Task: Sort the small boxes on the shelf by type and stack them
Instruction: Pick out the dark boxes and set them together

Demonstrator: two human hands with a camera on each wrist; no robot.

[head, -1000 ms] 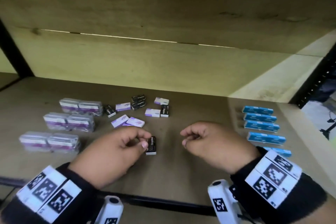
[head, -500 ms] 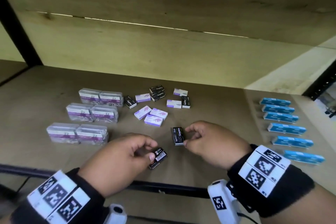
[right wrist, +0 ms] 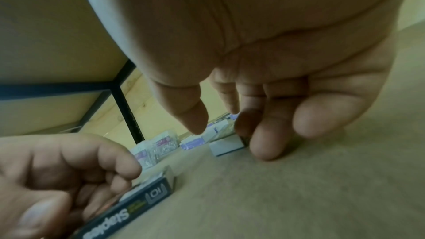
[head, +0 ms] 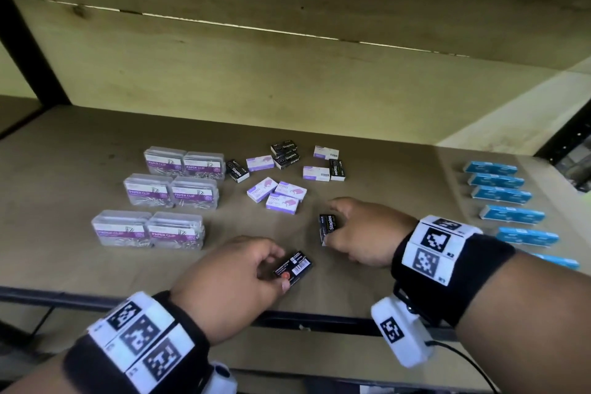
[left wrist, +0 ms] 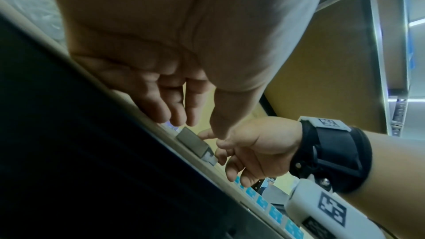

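Observation:
My left hand [head: 281,269] pinches a black staples box [head: 292,267], barcode side up, near the shelf's front edge. The right wrist view shows that same box [right wrist: 128,204] in my left hand's curled fingers. My right hand [head: 331,224] grips a second black staples box [head: 327,227] by its ends as it rests on the shelf; in the right wrist view my right fingertips touch that box [right wrist: 227,145]. Behind my hands lie loose purple-and-white staples boxes [head: 283,198] and more black staples boxes [head: 284,155], mixed together. In the left wrist view a dark box [left wrist: 193,141] sits under my left fingertips.
Clear paper clip boxes [head: 172,195] stand in pairs at the left. A column of blue boxes [head: 502,195] runs down the right side. A black rail [head: 319,323] edges the shelf front, and a wooden board [head: 287,73] closes the back.
My right hand, which held nothing a second ago, has taken hold of a black staples box. My left hand has drawn its black box nearer the front edge and turned it barcode side up.

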